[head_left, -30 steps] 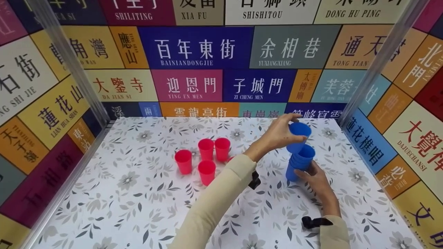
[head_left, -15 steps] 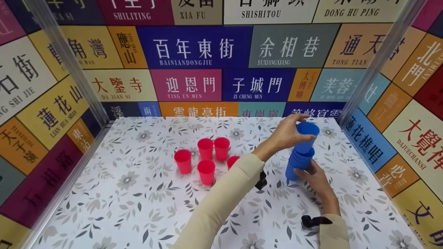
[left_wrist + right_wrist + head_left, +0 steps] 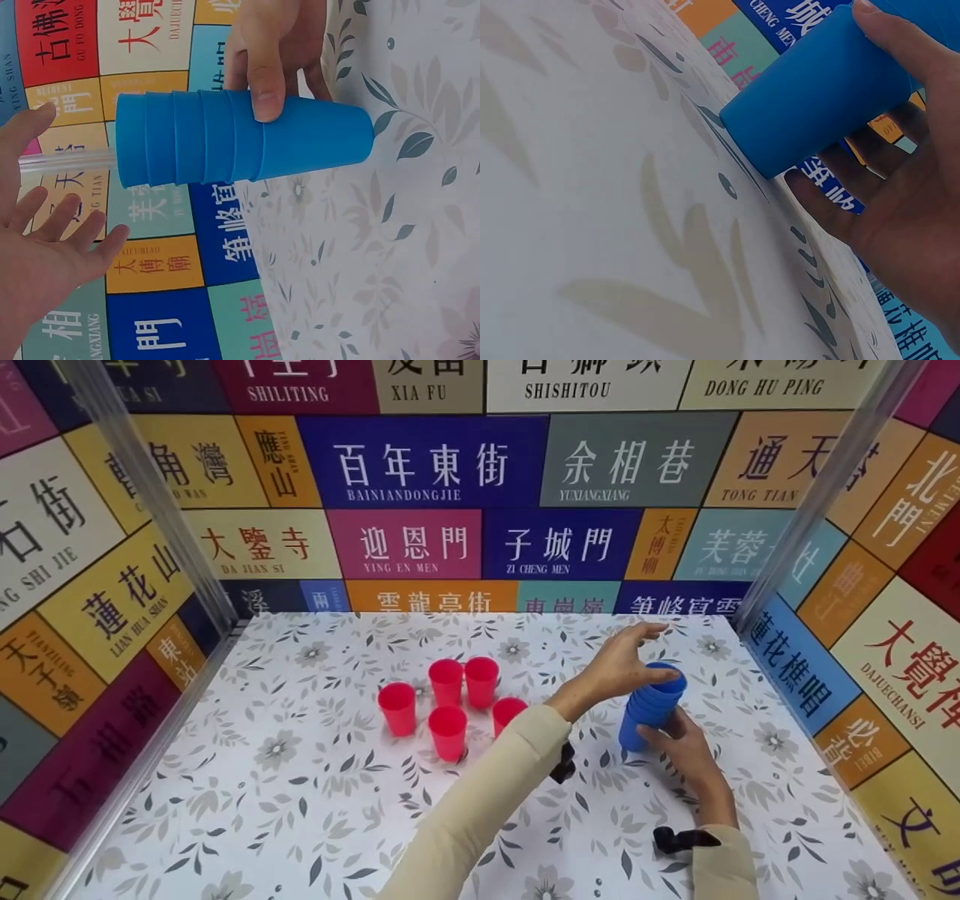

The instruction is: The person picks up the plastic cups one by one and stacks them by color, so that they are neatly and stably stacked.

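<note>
A stack of several nested blue cups (image 3: 646, 706) stands on the right part of the table, mouths up. The right hand (image 3: 686, 746) grips the stack low on its side; in the right wrist view its thumb lies along the blue cup (image 3: 817, 90). Above the rim is the left hand (image 3: 619, 664), fingers spread and holding nothing. The left wrist view shows the left hand (image 3: 56, 232) apart from the top cup, and the blue stack (image 3: 247, 139) in the right hand (image 3: 266, 52).
Several red cups (image 3: 448, 733) stand mouth up on the flower-patterned table (image 3: 300, 810) left of the stack; one is partly behind the left sleeve (image 3: 480, 795). Walls covered with coloured name signs (image 3: 420, 461) rise behind and at both sides.
The upper blue cup that the left hand held has gone down into the stack, and that hand has let go of it. The right hand has stayed on the stack.
</note>
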A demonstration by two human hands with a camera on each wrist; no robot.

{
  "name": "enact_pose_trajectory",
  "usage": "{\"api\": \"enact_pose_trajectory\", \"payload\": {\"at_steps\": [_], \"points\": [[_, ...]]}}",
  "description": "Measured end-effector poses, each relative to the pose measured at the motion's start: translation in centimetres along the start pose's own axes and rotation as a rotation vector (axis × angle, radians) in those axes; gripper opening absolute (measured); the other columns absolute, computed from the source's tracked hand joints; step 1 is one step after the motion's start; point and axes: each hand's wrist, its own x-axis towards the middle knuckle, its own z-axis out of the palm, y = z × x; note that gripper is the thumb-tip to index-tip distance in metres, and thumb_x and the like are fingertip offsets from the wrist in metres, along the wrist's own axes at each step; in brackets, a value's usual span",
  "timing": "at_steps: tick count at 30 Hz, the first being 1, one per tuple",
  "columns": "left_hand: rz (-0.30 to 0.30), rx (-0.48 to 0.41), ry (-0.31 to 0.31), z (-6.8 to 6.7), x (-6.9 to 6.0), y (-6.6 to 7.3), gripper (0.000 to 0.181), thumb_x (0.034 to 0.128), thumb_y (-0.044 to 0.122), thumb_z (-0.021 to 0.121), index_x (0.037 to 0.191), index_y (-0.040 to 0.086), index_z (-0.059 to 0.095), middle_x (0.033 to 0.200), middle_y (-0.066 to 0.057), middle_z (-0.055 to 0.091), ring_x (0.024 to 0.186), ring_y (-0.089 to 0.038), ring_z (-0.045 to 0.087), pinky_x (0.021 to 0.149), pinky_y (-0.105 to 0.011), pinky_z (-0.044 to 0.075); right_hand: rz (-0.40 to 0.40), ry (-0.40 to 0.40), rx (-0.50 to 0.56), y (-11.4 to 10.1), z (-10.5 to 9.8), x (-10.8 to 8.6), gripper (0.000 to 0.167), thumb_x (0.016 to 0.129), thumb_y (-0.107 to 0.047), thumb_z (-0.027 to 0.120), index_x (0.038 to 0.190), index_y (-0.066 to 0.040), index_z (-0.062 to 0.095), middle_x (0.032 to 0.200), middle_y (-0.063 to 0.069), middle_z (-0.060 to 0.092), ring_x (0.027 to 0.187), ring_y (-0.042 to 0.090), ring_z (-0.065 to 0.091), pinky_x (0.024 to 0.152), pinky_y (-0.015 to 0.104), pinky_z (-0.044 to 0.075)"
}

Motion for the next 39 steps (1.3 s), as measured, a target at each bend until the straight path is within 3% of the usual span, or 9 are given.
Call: {"api": "enact_pose_trajectory", "payload": {"at_steps": [10, 25, 29, 39], "points": [[0.048, -0.071, 0.030, -1.0, -1.8, -1.3, 0.070, 0.0868, 0.032, 0.079, 0.148, 0.021, 0.047, 0.145, -0.002, 0.057, 0.136, -0.017, 0.052, 0.106, -0.028, 0.049, 0.016, -0.003, 0.006, -0.1, -0.1, -0.3, 0.092, 0.095, -0.036, 0.069, 0.162, -0.014, 0.009, 0.164, 0.021, 0.025, 0.153, 0.040, 0.024, 0.124, 0.059, 0.019], [0.044, -0.086, 0.079, -3.0, -5.5, -2.9, 0.067, 0.0858, 0.031, 0.080, 0.146, 0.020, 0.051, 0.146, 0.001, 0.057, 0.135, -0.015, 0.052, 0.112, -0.030, 0.045, 0.001, 0.017, -0.016, -0.1, -0.2, -0.5, 0.090, 0.094, -0.034, 0.069, 0.161, -0.010, 0.014, 0.162, 0.025, 0.029, 0.150, 0.040, 0.029, 0.124, 0.057, 0.020], [0.050, -0.095, 0.093, -4.1, -6.6, -3.1, 0.066, 0.0860, 0.029, 0.080, 0.145, 0.019, 0.052, 0.146, 0.000, 0.057, 0.134, -0.016, 0.052, 0.110, -0.031, 0.047, -0.011, 0.015, -0.008, -0.1, -0.1, -0.4, 0.089, 0.095, -0.033, 0.069, 0.161, -0.010, 0.015, 0.161, 0.024, 0.031, 0.150, 0.039, 0.030, 0.124, 0.057, 0.021], [0.069, -0.235, 0.196, -8.0, -10.1, -4.0, 0.065, 0.0869, 0.025, 0.079, 0.145, 0.016, 0.050, 0.145, -0.001, 0.056, 0.136, -0.016, 0.051, 0.111, -0.032, 0.046, -0.015, -0.003, 0.024, -0.2, 0.1, -0.2, 0.090, 0.095, -0.028, 0.068, 0.162, -0.010, 0.010, 0.164, 0.023, 0.025, 0.152, 0.039, 0.025, 0.125, 0.056, 0.020]]}}
